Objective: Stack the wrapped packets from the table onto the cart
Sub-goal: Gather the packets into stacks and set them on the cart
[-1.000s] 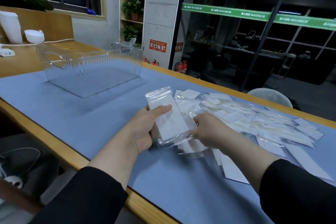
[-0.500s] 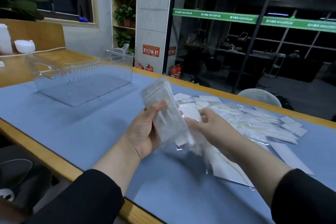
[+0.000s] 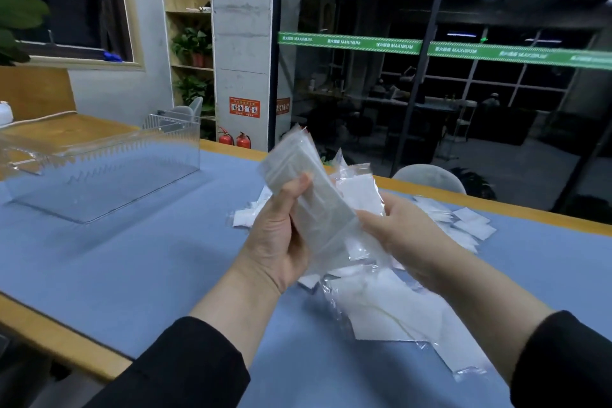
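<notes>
Container: a clear, rectangular plastic bin (image 3: 106, 172) stands on the left of the bench, well apart from the hands; it looks empty.
Bench: a long bench with a blue mat top (image 3: 116, 262) and a wooden edge carries everything.
Left hand: the left hand (image 3: 281, 235) is raised above the bench, thumb curled over the front of a stack of clear-wrapped white packets (image 3: 308, 195) and fingers behind it; the stack tilts up and away, its top blurred.
Right hand: the right hand (image 3: 400, 235) touches the lower right edge of the same stack, thumb towards it; further packets lie against its palm, and I cannot tell how firmly its fingers close on them.
Loose packets: a heap of flat white packets in clear wrap (image 3: 390, 308) lies on the mat beneath and to the right of the hands, spreading towards the far right edge.
Sleeves: black sleeves (image 3: 185, 364) cover both forearms.
</notes>
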{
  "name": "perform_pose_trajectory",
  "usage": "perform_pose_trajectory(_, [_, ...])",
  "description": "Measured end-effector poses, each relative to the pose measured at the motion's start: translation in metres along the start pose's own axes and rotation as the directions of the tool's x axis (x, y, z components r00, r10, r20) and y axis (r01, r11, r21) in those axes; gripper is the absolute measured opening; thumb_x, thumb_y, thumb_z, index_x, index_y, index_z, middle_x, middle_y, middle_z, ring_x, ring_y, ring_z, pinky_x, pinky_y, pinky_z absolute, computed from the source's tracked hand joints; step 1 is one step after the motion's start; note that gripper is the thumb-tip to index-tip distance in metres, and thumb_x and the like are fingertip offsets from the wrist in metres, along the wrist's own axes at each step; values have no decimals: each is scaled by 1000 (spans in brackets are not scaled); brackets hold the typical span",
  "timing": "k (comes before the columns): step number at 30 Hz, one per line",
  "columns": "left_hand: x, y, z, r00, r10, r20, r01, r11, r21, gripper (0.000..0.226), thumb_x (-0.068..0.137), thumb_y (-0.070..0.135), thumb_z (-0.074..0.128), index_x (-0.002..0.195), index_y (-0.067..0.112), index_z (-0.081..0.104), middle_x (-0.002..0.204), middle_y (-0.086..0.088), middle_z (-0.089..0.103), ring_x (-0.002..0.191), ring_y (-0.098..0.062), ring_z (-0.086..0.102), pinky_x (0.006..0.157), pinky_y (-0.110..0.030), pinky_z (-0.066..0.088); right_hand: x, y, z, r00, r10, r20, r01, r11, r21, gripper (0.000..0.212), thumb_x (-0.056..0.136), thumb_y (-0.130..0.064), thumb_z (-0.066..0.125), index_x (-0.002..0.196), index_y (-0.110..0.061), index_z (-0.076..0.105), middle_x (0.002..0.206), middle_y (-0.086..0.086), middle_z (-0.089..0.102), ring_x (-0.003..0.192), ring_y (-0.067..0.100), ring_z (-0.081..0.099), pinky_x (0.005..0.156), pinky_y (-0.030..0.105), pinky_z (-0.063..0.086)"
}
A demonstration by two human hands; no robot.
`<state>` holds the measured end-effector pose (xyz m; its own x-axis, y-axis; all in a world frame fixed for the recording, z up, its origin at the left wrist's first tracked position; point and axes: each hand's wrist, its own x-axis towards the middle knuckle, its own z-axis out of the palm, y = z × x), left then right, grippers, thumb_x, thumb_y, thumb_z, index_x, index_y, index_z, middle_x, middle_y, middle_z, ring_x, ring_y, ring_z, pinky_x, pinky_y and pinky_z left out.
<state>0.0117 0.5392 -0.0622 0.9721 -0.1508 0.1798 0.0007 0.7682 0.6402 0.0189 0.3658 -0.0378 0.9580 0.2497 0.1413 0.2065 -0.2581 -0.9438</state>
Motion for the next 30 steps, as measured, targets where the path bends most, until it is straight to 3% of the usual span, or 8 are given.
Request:
perform_pose_trajectory(4, [7, -21, 39, 1000, -3, -3, 3, 1000, -13, 67, 63, 33, 87, 123, 13, 64, 110, -17, 63, 97, -30, 66, 79, -46, 61, -16, -6, -34, 986, -66, -154, 56, 996, -67, 6, 91, -17, 69, 92, -21, 73, 81, -2, 77, 69, 13, 71, 59, 28, 52])
perform_pose_trajectory(8, [12, -53, 75, 998, -62, -32, 63, 998, 6, 68, 78, 27, 84, 137, 5, 58, 119, -18, 64, 108, -34, 65, 83, -52, 60, -40, -1, -80, 963, -59, -265, 41, 996, -74, 4, 89, -15, 72, 92, -18, 73, 78, 0, 76, 64, 16, 71, 54, 30, 52])
perform_pose_trajectory(10, [15, -74, 90, 996, -81, -41, 81, 997, 7, 62, 81, 24, 81, 136, 6, 59, 120, -18, 67, 113, -34, 66, 93, -57, 56, -54, 7, -106, 940, -41, -338, 17, 997, -73, 5, 89, -14, 70, 93, -17, 73, 80, 1, 76, 65, 17, 71, 54, 31, 53])
perform_pose_trajectory(15, [20, -127, 123, 987, -92, -132, 102, 992, 69, 40, 83, 18, 78, 121, 16, 67, 116, -11, 75, 102, -26, 73, 94, -50, 57, -95, 36, -175, 848, -10, -530, -11, 999, -37, 6, 91, -20, 72, 97, -21, 72, 83, 0, 77, 67, 15, 72, 52, 30, 53])
perform_pose_trajectory(18, [29, -166, 129, 964, 6, -265, 66, 963, 261, 22, 87, 17, 78, 104, 19, 66, 98, -5, 78, 86, -23, 73, 85, -43, 58, -116, 53, -211, 793, 25, -609, 15, 998, 61, 15, 92, -21, 71, 107, -20, 72, 90, 0, 78, 77, 19, 75, 56, 31, 56])
perform_pose_trajectory(21, [34, -204, 132, 935, 93, -344, 70, 898, 433, 23, 83, 24, 82, 94, 20, 63, 86, -1, 74, 78, -24, 70, 76, -42, 58, -128, 71, -237, 814, 102, -572, 34, 974, 222, 20, 95, -21, 66, 115, -18, 70, 101, 5, 78, 87, 25, 75, 69, 38, 56])
perform_pose_trajectory(27, [31, -222, 136, 933, 192, -305, 47, 774, 632, 36, 86, 25, 78, 82, 12, 46, 67, 3, 53, 50, -8, 47, 43, -15, 37, -131, 101, -254, 836, 181, -519, 38, 923, 383, 17, 96, -18, 65, 111, -11, 69, 95, 7, 78, 74, 20, 74, 56, 28, 54])
perform_pose_trajectory(30, [30, -220, 134, 933, 138, -333, 102, 784, 612, 27, 86, 30, 79, 89, 17, 56, 74, 3, 65, 61, -13, 60, 44, -18, 46, -129, 100, -260, 801, 198, -565, 134, 860, 493, 12, 97, -16, 63, 107, -11, 68, 81, 0, 75, 56, 10, 67, 41, 17, 46])
